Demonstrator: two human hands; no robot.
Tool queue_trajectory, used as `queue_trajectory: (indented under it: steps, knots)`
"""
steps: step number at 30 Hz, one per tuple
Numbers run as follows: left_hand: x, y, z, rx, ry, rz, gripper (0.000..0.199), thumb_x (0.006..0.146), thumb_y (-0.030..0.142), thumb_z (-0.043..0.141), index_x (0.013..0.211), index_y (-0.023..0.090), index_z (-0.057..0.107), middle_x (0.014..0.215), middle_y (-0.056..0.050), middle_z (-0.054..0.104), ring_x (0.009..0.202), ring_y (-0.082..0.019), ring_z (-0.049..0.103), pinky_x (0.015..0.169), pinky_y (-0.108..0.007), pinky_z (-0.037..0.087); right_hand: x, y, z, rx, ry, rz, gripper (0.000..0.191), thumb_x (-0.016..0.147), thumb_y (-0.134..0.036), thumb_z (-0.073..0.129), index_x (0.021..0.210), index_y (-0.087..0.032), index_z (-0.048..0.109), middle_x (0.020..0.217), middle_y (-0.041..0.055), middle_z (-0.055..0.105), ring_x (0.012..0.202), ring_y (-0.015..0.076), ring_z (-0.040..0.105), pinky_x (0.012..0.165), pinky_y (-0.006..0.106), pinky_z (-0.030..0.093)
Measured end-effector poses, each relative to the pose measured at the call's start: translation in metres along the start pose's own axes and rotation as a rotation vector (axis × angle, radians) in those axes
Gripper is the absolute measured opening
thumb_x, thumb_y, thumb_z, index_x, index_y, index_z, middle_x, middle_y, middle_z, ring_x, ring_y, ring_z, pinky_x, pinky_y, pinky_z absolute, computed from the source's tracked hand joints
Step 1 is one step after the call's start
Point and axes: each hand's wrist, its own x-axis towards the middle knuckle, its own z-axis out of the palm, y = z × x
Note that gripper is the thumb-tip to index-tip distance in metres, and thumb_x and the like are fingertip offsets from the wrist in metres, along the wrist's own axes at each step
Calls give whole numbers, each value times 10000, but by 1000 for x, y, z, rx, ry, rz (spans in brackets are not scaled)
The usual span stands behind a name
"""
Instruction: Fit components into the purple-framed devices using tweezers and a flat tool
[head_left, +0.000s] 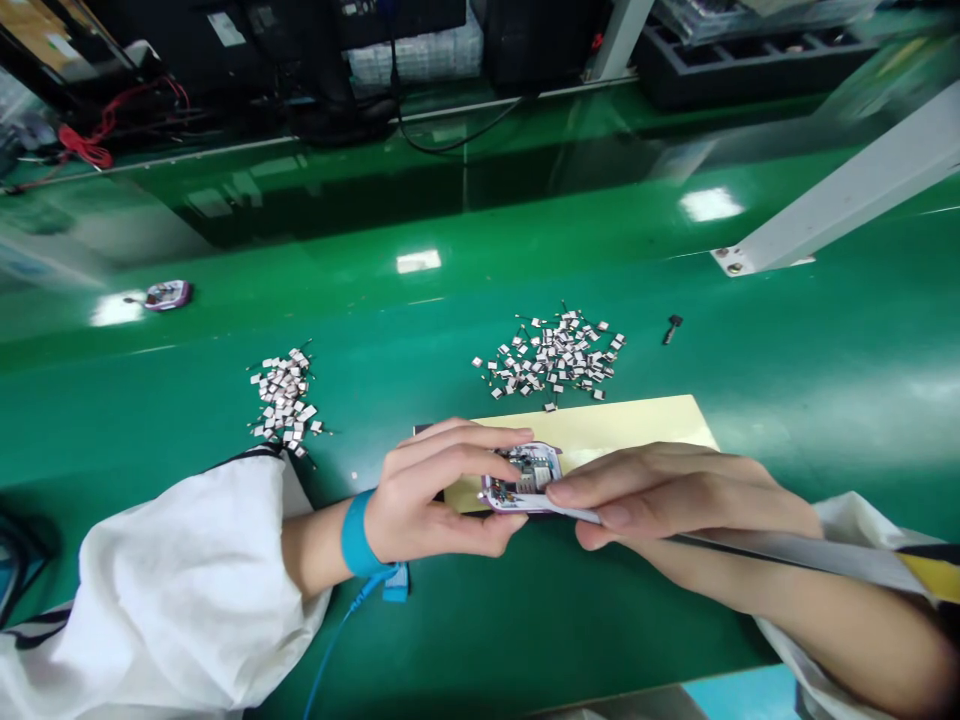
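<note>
Near the front of the green bench, my left hand (442, 485) curls around a small rounded device with an open case (536, 465), white and purple at its edge. A circuit board with small parts shows inside it. My fingers partly cover the board's left side. From the right, my right hand (675, 495) pinches long silver tweezers (810, 560) with a yellow patch at the back end. Their front part lies across the device's near edge; the exact tip is hard to make out. Beneath the device is a pale yellow sheet (660, 420).
Loose small white parts with short dark leads form one pile (559, 350) behind the sheet and another pile (285, 395) at left. A second device (168, 294) lies far left, a small black part (673, 328) at right. A blue wrist strap (358, 535) trails a cord. A metal post (847, 190) stands right.
</note>
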Motion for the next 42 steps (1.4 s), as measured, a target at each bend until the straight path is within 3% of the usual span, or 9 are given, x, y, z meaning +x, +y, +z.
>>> queue_trajectory:
  steps: [19, 24, 33, 42]
  knots:
    - [0, -2, -1, 13, 8, 52, 284, 616, 181, 716, 821, 81, 547, 886, -179, 639, 792, -197, 629, 650, -270, 515, 5, -1, 4, -79, 58, -55, 310, 668, 61, 623, 903, -136, 574, 923, 91, 656, 845, 150, 633, 737, 228, 550]
    - [0, -3, -1, 67, -9, 146, 146, 667, 187, 673, 719, 101, 568, 894, -186, 631, 722, -194, 629, 573, -268, 508, 4, -1, 4, -94, 67, -46, 284, 684, 32, 626, 898, -146, 573, 908, 82, 661, 830, 141, 637, 730, 215, 551]
    - [1, 2, -2, 76, -37, 45, 241, 640, 218, 691, 791, 95, 550, 875, -157, 646, 782, -175, 627, 648, -250, 513, 4, -2, 7, -95, 100, -47, 292, 673, 34, 636, 893, -150, 579, 907, 79, 663, 820, 141, 640, 724, 213, 550]
    - [4, 5, -3, 141, -54, 78, 170, 653, 158, 673, 775, 100, 568, 905, -145, 640, 792, -168, 623, 680, -249, 517, 4, 2, 13, -48, 177, -62, 205, 669, 18, 649, 802, -121, 578, 863, 87, 669, 782, 129, 646, 718, 189, 544]
